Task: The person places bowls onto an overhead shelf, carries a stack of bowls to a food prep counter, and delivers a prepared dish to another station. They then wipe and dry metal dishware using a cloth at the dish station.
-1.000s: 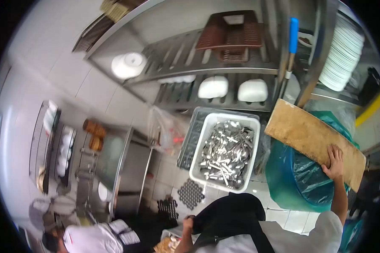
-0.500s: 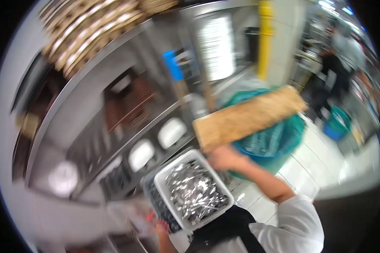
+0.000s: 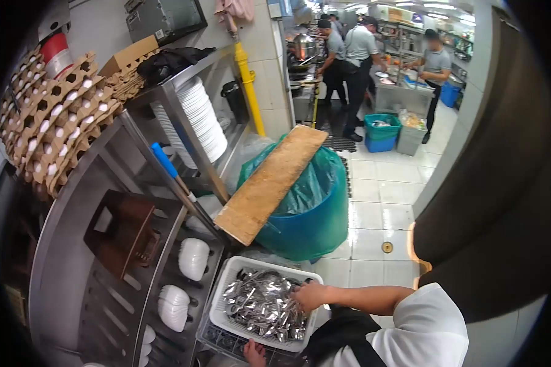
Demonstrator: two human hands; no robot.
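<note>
A white plastic basket [image 3: 226, 276] full of metal cutlery [image 3: 264, 303], with several spoons among it, rests on a dark rack [image 3: 217, 336]. From the right, my right hand [image 3: 310, 296] reaches over the basket's side, its fingers bent down onto the cutlery at that edge. Which pieces it grips is hidden. My left hand [image 3: 254, 353] is just below the basket's near side, palm partly up and fingers a little apart, with nothing seen in it.
A brown board [image 3: 272, 183] lies across a green-lined bin [image 3: 324, 223] beyond the basket. To the left stands a metal shelf [image 3: 159, 263] with white bowls [image 3: 194, 258], stacked plates [image 3: 202, 125] and egg trays [image 3: 55, 128] on top. Several people [image 3: 358, 55] work farther back.
The view has swung up and right, showing more floor and the people. My right hand has gone from the basket's far corner to its right side, onto the cutlery. My left hand stays near the basket.
</note>
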